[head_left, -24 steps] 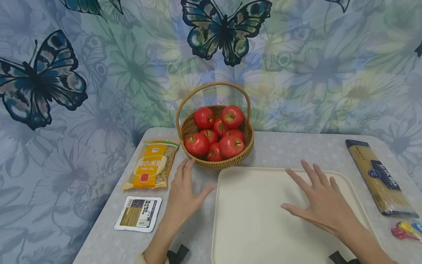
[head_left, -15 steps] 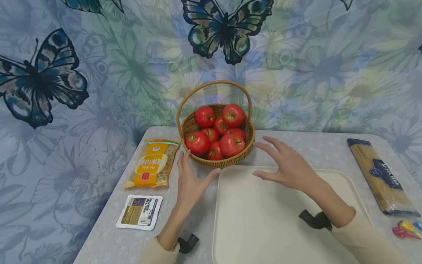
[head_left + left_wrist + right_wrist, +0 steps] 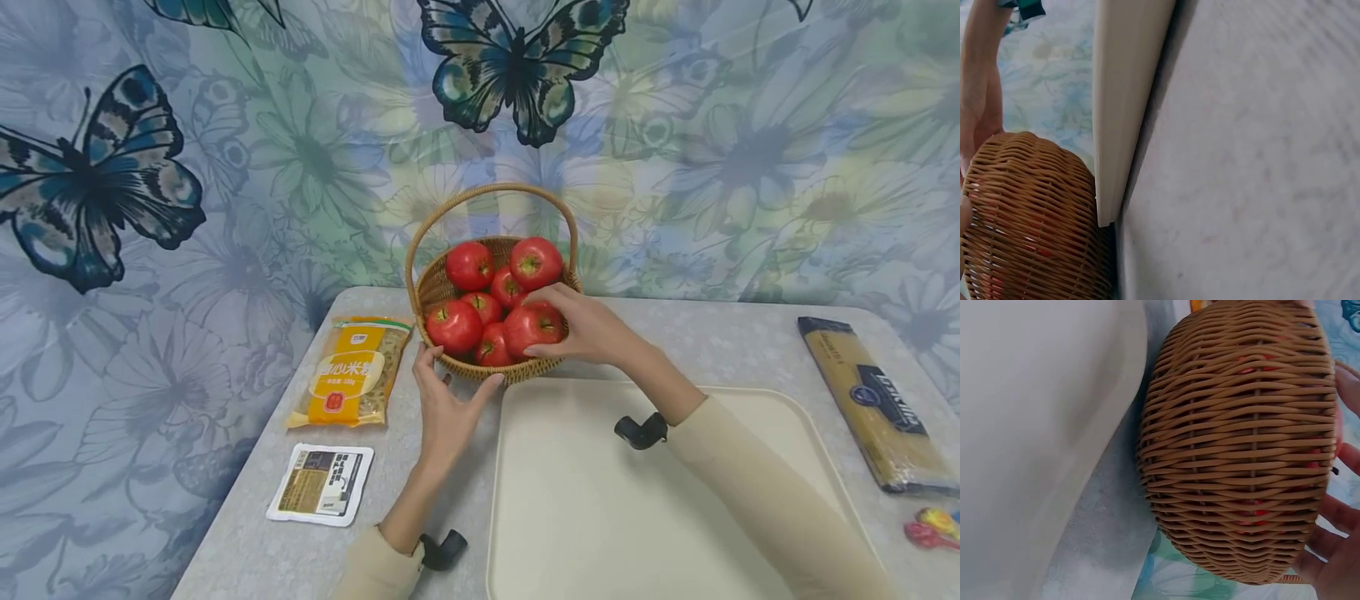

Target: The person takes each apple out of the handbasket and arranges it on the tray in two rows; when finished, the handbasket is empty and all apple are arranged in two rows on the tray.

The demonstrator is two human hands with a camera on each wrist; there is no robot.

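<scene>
A brown wicker basket (image 3: 525,371) with an arched handle holds several red apples (image 3: 453,327). My right hand (image 3: 588,329) reaches over the basket's right rim and grips the front right apple (image 3: 528,332), thumb on its near side and fingers behind it. At the basket's front left, my left hand (image 3: 446,417) has its thumb and fingers spread, fingertips right at the woven wall. The right wrist view shows the basket's side (image 3: 1241,444) close up, with fingers (image 3: 1338,512) along its rim. In the left wrist view the basket (image 3: 1035,219) stands beside the tray edge (image 3: 1125,94).
A cream tray (image 3: 570,500) lies under my right forearm. To the left are a yellow food bag (image 3: 348,375) and a flat white packet (image 3: 321,485). A long pasta packet (image 3: 873,400) and small colourful items (image 3: 930,527) lie at the right. A butterfly-patterned cloth (image 3: 300,167) hangs behind.
My right hand has moved left and forward from above the tray to the basket and taken hold of an apple. My left hand has shifted slightly right, up to the basket's front.
</scene>
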